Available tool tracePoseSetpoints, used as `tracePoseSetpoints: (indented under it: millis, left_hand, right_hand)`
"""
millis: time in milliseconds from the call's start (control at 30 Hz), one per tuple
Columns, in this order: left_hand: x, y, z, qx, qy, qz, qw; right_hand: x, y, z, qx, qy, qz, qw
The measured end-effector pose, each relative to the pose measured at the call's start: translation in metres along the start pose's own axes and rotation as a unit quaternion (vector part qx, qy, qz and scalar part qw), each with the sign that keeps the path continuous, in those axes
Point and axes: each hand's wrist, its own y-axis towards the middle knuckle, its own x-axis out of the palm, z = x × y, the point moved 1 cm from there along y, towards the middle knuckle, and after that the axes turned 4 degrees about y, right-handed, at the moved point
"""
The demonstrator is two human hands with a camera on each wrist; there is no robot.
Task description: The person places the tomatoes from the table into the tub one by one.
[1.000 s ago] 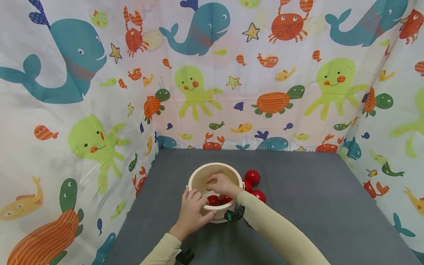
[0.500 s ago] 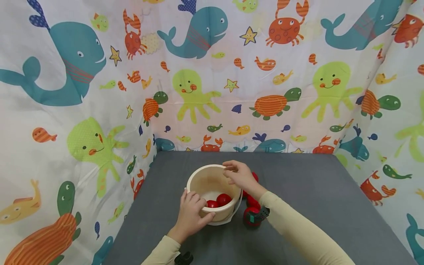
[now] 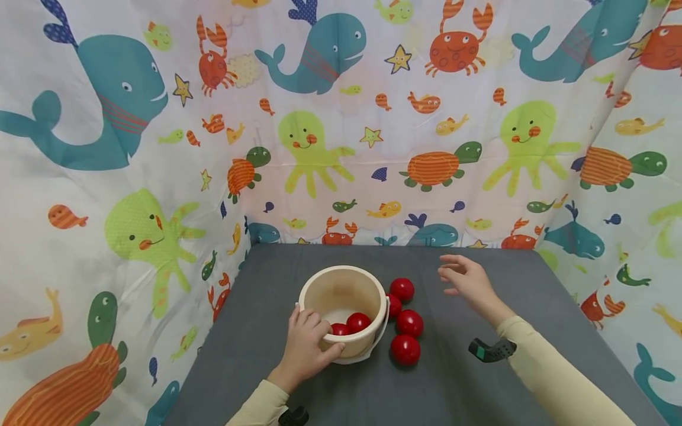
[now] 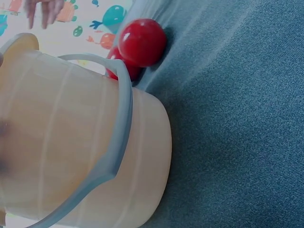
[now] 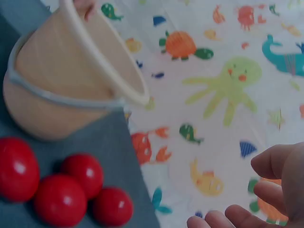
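I record a dark grey surface (image 3: 256,307) before me. White printed cloth (image 3: 399,139) hangs along its far edge and both sides. On the back section I note an orange-shelled turtle (image 3: 431,168) between two lime-green octopuses (image 3: 302,130), with teal whales (image 3: 325,56) and a red crab (image 3: 455,48) above. I also find printed starfish (image 3: 398,59) and small fish (image 3: 385,209).

Through my head camera I see white cloth (image 3: 394,136), printed with sea animals (image 3: 433,168), on three sides of the grey worktop (image 3: 373,390).
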Motion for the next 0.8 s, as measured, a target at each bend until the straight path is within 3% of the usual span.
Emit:
tracePoseSetpoints:
  millis: [167,333,800]
  left_hand:
    - [-0.002,0.001,-0.001,-0.003,-0.004,0.002,1.0000]
    - [-0.002,0.002,-0.001,-0.003,-0.004,0.001,1.0000]
    - [0.000,0.002,-0.001,-0.004,-0.003,-0.001,1.0000]
  right_hand:
    - [-0.015,-0.010,0.026,0.032,-0.010,0.008,0.9994]
    - [-0.017,-0.016,0.046,0.049,-0.021,0.010,0.9985]
    - [0.031,-0.020,0.085,0.103,0.022,-0.001,0.9944]
